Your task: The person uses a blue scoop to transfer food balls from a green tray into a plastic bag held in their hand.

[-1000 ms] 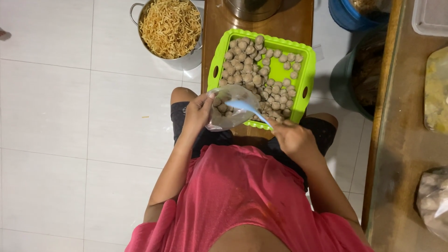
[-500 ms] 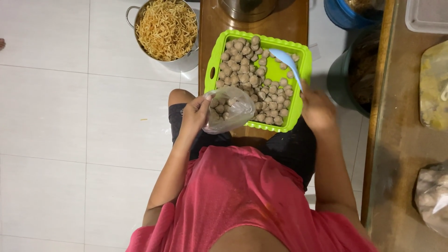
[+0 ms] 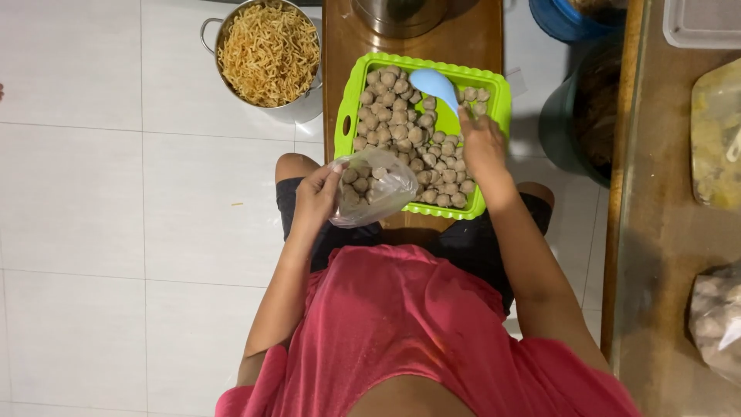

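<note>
Down at the lap, the clear plastic bag [image 3: 370, 189] hangs just in front of the near edge of the green tray [image 3: 345, 116], overlapping its rim, with a cluster of pale brown meatballs already sitting in its bottom. The left hand [image 3: 318, 197] has it pinched by the rim, fingers curled closed around the plastic, mouth of the bag turned toward the tray. Over on the other side, the right hand [image 3: 482, 143] is out over the tray, fingers wrapped around the handle of a light blue spoon [image 3: 434, 83]; the bowl of the spoon points away from the body and lies on top of the meatballs [image 3: 401, 123] near the tray's far side. Those meatballs fill most of the tray, piled thickest on its left half, with a patch of bare green showing near the spoon.

The tray rests on a brown wooden stool [image 3: 478, 38], which runs away from the person's knees. At the stool's far end, part of a steel pot [image 3: 401, 14] peeks in at the top of the view. To the left of the stool, on the white tiled floor [image 3: 93, 193], stands a metal pot of fried noodles [image 3: 268, 52], heaped full. To the right, a dark bucket [image 3: 575, 123] and a blue tub [image 3: 567, 19], then a wooden counter [image 3: 656, 232] with wrapped bags on it.
</note>
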